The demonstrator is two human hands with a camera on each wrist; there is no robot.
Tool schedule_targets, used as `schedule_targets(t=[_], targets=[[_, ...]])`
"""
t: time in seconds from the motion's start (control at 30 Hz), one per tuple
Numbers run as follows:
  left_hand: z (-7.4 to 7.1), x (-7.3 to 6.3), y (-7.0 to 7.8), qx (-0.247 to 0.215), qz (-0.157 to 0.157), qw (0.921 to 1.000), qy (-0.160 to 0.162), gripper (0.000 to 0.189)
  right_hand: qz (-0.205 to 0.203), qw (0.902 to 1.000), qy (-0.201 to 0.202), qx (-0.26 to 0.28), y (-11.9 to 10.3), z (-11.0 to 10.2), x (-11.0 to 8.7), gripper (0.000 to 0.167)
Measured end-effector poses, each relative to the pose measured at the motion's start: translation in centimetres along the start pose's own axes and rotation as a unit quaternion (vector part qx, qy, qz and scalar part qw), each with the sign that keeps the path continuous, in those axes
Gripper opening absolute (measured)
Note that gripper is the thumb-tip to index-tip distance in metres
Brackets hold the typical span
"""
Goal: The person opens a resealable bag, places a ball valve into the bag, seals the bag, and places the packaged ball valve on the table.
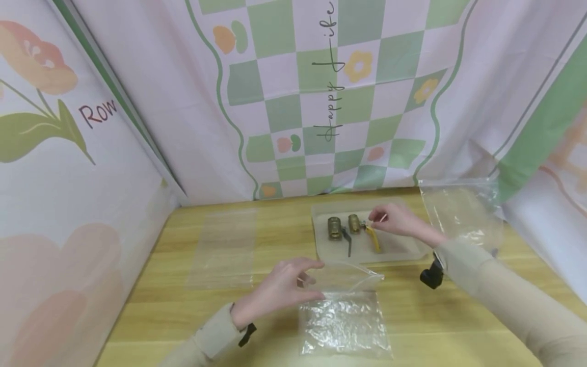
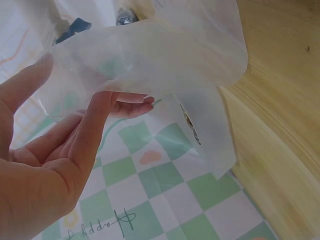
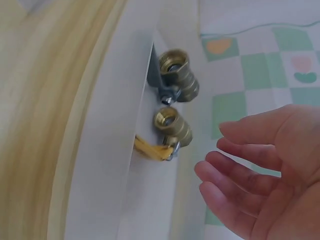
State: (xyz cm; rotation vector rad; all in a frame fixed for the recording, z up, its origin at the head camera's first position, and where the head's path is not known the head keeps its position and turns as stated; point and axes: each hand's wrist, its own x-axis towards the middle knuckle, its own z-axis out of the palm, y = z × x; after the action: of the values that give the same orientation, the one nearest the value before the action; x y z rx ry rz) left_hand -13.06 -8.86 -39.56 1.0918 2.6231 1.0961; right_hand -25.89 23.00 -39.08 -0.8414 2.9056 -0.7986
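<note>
My left hand (image 1: 286, 285) is at the mouth of a clear zip bag (image 1: 341, 323), thumb and fingers spread apart against the plastic, and the mouth gapes. In the left wrist view the bag (image 2: 160, 55) drapes past the fingertips. Over a pale tray (image 1: 390, 250) hovers my right hand (image 1: 396, 219), loosely bent and holding nothing. Closest to it lies a brass ball valve with a yellow lever (image 1: 354, 224). A larger brass ball valve with a dark grey lever (image 1: 335, 228) lies to its left. The right wrist view shows a gap between the fingers and the yellow-lever valve (image 3: 172, 127).
A flat clear bag (image 1: 224, 250) lies on the wooden table (image 1: 151, 311) at the left. Behind my right forearm is another clear zip bag (image 1: 458, 209), at the table's right side. Printed curtains (image 1: 279, 66) stand along the back and sides.
</note>
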Motion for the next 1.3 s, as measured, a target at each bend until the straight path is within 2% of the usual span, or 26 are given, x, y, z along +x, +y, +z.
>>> schedule_targets(t=[0.23,0.5,0.7,0.8,1.3], targets=[[0.2,0.1,-0.1,-0.002,-0.007,1.0,-0.006,0.062,0.026,0.997,-0.046,-0.057,0.9,0.4,1.4,0.023],[0.3,0.1,-0.2,-0.005,-0.013,0.9999,-0.006,0.061,0.094,0.9892,-0.1,-0.052,1.6,1.3,2.9,0.032],[0.4,0.1,-0.2,-0.006,-0.019,0.9998,-0.009,0.061,0.146,0.9799,-0.136,0.004,1.8,1.7,3.5,0.041],[0.4,0.1,-0.2,-0.004,-0.021,0.9997,-0.011,0.061,0.157,0.9772,-0.141,0.023,1.9,2.0,3.7,0.041],[0.4,0.2,-0.2,-0.002,-0.021,0.9997,-0.011,0.06,0.164,0.9778,-0.129,0.015,1.9,2.6,4.3,0.034]])
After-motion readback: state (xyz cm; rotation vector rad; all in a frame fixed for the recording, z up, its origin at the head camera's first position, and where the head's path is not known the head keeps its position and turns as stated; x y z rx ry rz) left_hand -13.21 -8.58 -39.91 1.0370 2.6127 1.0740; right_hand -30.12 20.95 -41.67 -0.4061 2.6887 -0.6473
